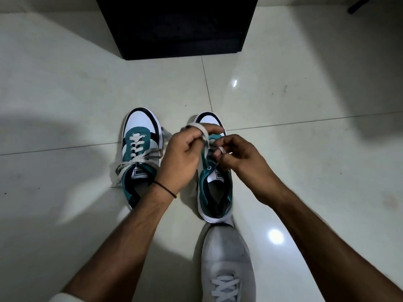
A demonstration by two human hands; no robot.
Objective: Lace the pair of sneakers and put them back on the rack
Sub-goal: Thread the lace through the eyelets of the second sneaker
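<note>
So the unfinished sneaker [214, 190] sits on the floor [283, 94], toe at 12 o'clock, heel at 6, touching the person's grey shoe [226, 258]. Both hands are right over its tongue. The left hand [183, 158] grips a loop of the white lace [206, 140] at 10 o'clock, and the right hand [237, 158] pinches the other end at 2, probably nearer the open eyelets. The other sneaker [139, 136], laced but loose, is at 9 o'clock. The dark rack [178, 29] is at 12, well apart. The hands hide the front rows, so no idea how many are threaded.
</note>
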